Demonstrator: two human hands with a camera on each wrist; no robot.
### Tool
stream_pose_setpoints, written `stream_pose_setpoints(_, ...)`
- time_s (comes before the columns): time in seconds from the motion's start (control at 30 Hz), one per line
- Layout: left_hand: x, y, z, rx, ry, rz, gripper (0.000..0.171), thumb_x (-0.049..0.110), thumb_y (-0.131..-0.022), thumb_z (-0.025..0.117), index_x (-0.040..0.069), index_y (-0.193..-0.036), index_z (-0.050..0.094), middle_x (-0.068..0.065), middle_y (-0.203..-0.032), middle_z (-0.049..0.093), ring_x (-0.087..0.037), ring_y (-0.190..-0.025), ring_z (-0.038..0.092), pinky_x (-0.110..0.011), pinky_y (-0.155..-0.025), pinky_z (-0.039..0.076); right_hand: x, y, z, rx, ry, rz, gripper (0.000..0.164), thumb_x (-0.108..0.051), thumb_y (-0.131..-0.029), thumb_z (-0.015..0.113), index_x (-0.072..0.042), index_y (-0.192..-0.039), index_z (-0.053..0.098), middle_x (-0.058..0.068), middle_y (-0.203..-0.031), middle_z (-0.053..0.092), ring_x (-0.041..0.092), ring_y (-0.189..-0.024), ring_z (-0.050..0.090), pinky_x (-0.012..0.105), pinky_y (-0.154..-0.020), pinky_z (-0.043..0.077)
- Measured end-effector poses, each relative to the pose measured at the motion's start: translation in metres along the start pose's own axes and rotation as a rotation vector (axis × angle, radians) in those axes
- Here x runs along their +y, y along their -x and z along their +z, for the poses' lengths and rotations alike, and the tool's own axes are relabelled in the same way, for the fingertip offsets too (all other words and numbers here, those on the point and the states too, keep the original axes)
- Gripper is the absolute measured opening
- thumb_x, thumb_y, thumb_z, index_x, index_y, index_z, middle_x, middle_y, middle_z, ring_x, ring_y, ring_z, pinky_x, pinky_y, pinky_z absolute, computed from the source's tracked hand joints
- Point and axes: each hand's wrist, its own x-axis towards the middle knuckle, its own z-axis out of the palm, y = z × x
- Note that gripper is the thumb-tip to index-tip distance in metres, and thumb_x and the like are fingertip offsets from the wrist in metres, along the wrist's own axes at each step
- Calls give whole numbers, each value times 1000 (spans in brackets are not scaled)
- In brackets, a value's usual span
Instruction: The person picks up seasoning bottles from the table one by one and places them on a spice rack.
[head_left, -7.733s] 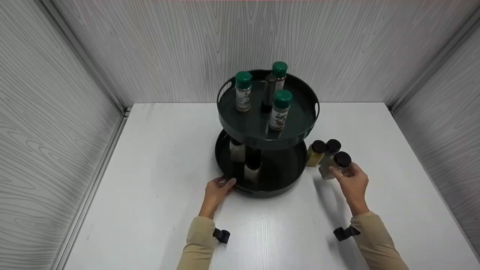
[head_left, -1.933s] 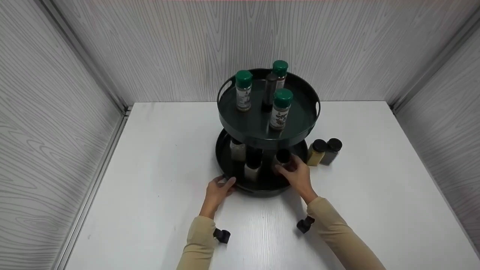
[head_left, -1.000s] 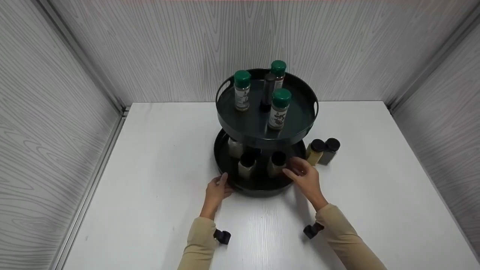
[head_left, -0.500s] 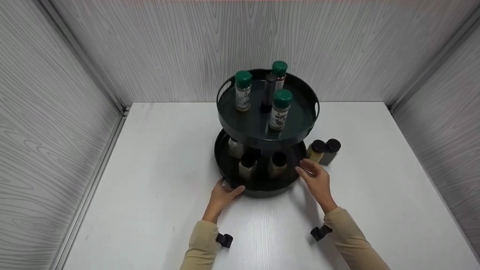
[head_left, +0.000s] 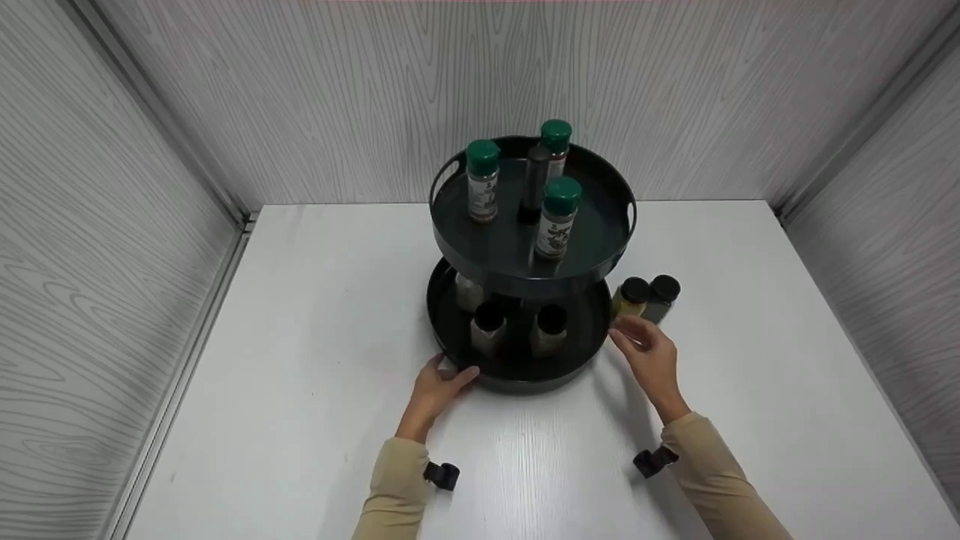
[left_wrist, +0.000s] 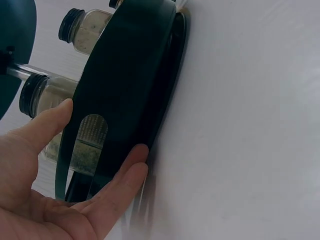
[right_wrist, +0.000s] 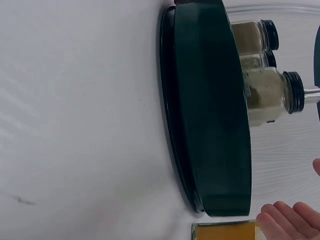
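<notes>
A dark two-tier turntable tray (head_left: 517,384) stands mid-table. My left hand (head_left: 435,394) grips the lower tier's wall at front left; in the left wrist view the thumb (left_wrist: 55,117) is at the rim beside a handle slot, the fingers along the outside. Black-lidded spice jars stand on that tier: one at front left (head_left: 488,337), one at front right (head_left: 548,341), and one behind (head_left: 469,295), partly hidden. My right hand (head_left: 654,367), fingers apart and holding nothing, is beside a yellow spice jar (head_left: 631,294), whose lower part it hides. A darker jar (head_left: 664,291) stands just right of that.
Three green-capped spice bottles, one at left (head_left: 482,187), one in front (head_left: 556,221) and one at back (head_left: 556,139), stand on the upper tier (head_left: 600,225) around a dark central post (head_left: 535,180). The upper tier overhangs the lower one. Grey wood-grain panels (head_left: 352,97) enclose the white table.
My right hand has put a jar from the table onto the lower tier, let go and moved back right to the yellow jar. The lower-tier jars have shifted slightly left; my left hand stays at the rim.
</notes>
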Motion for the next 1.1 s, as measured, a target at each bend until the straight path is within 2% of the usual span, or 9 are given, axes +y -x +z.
stream_pose_setpoints(0.17,-2,-2,-3,-3,56,12,81,34,-97,57,-14,-147,17,-31,-125,60,-33,-107,68,-40,-101,53,0,-2,-3,29,1,9,35,-1,-86,69,9,-119,61,31,-119,63,-17,-85,59,3,-80,51)
stream_pose_setpoints(0.33,-4,-4,-1,54,74,51,70,34,-102,46,-17,-144,23,-32,-117,62,-33,-102,70,-37,-95,57,-14,3,-3,25,5,12,35,4,-86,67,14,-117,59,35,-118,62,-15,-85,60,2,-79,50)
stream_pose_setpoints(0.43,-4,-4,1,74,29,68,71,36,-100,49,-16,-143,27,-30,-115,65,-33,-100,70,-39,-94,57,-24,6,-4,22,22,-17,34,5,-85,67,19,-115,58,38,-115,61,-12,-85,63,3,-78,51)
stream_pose_setpoints(0.53,-4,-2,4,62,-24,63,78,40,-95,58,-14,-144,29,-27,-114,67,-30,-100,70,-43,-98,54,-25,7,-7,27,39,-34,34,6,-84,68,20,-114,58,38,-113,62,-9,-86,65,4,-77,52)
stream_pose_setpoints(0.7,-5,-3,6,63,-90,76,83,44,-87,68,-10,-141,37,-21,-107,69,-26,-98,67,-43,-97,52,-9,1,-12,57,64,-23,33,4,-84,69,14,-114,61,34,-114,64,-9,-87,63,2,-78,50)
stream_pose_setpoints(0.83,-4,-2,5,59,-83,73,84,43,-87,68,-10,-142,35,-22,-109,68,-27,-101,66,-43,-97,52,10,-8,-17,86,109,-18,33,0,-84,71,11,-113,63,31,-114,66,-13,-85,61,1,-77,49)
stream_pose_setpoints(1.0,-2,-2,4,37,-67,54,88,41,-89,67,-12,-146,26,-25,-115,66,-32,-108,64,-45,-101,50,17,-14,-24,120,145,-25,33,-1,-82,73,10,-112,63,32,-111,66,-15,-81,59,2,-75,50)
stream_pose_setpoints(1.1,-1,-2,3,39,-80,51,88,42,-89,67,-12,-146,27,-25,-117,65,-34,-111,63,-46,-102,50,19,-16,-28,133,149,-19,33,0,-81,73,11,-110,63,32,-110,66,-13,-81,62,1,-75,50)
